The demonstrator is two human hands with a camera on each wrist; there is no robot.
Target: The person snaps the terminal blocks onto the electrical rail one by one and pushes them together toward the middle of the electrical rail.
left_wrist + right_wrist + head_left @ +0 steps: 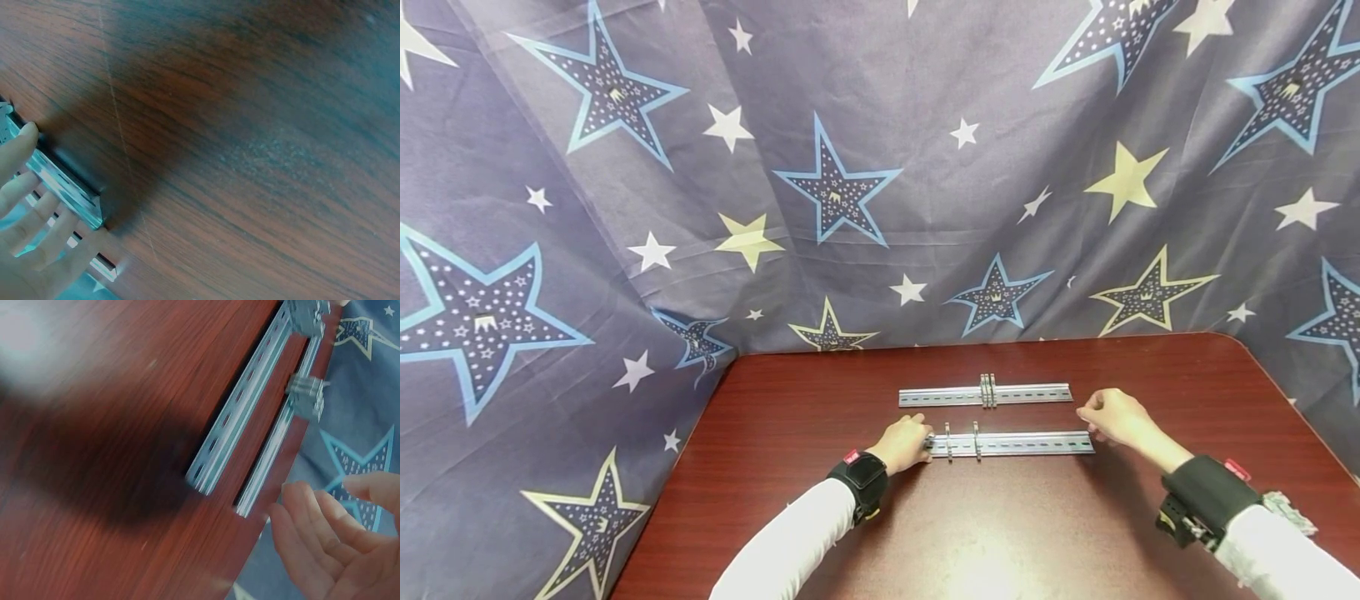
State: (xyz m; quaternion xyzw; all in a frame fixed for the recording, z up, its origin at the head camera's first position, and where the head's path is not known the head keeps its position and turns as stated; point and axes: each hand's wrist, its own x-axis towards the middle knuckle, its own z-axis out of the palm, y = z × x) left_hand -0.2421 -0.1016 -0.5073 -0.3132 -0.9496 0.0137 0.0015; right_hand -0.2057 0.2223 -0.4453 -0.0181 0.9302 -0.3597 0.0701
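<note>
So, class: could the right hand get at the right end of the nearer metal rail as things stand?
Probably yes: the right hand hovers beside that end of the nearer rail, with only bare table between.

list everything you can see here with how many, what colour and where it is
near rail: one, silver slotted metal, lying on the table nearest the person
far rail: one, silver slotted metal, parallel behind it
clips: small silver pieces, a close group mid far rail, two spaced ones on the near rail's left part
table: one, dark red wood grain
star cloth: one, grey-blue, hung behind and at the sides
left hand: grips the near rail's left end
right hand: by the right ends, holding nothing
</note>
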